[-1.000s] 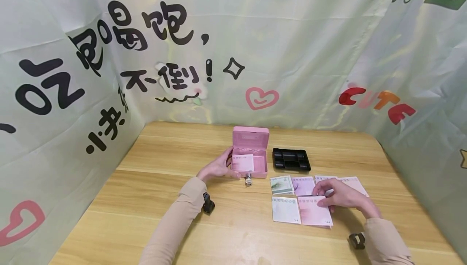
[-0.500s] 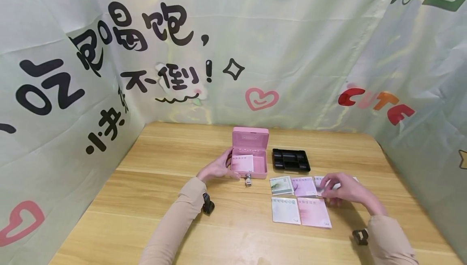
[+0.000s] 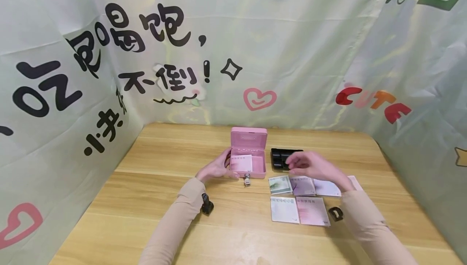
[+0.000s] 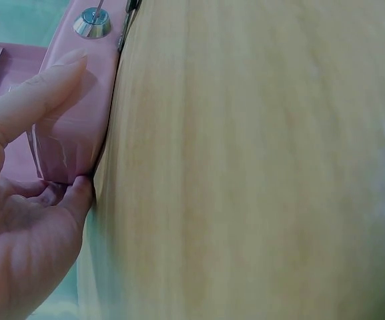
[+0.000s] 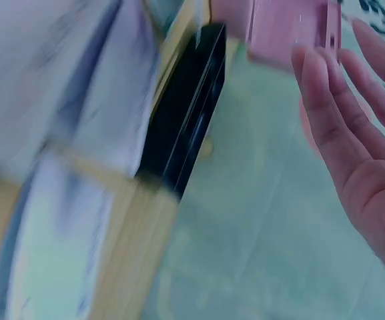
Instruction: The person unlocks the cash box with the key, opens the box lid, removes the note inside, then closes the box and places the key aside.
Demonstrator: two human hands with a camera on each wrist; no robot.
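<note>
A pink cash box (image 3: pixel 258 163) stands with its lid raised and a pink banknote (image 3: pixel 241 163) inside. My left hand (image 3: pixel 217 166) grips its front left corner. In the left wrist view the thumb lies on the box front (image 4: pixel 79 133), below the lock (image 4: pixel 93 23), while the other fingers curl under the end. Over the black coin tray (image 3: pixel 279 159) my right hand (image 3: pixel 314 165) hovers, holding nothing, fingers loosely bent. Near it lie folded banknotes: a green one (image 3: pixel 280 185), a purple one (image 3: pixel 304 186), a bluish one (image 3: pixel 327 188), and in front a pale one (image 3: pixel 284 209) and a pink one (image 3: pixel 313 211).
Keys (image 3: pixel 247 181) hang from the box's front lock. Another pink note (image 3: pixel 355 182) shows partly behind the right forearm. Printed cloth (image 3: pixel 306 54) encloses the wooden table (image 3: pixel 233 232) at the back and sides.
My right hand lifts from the pink note in the front row, passes over the right-hand notes, then swings left and up above the coin tray. My left hand stays on the cash box.
</note>
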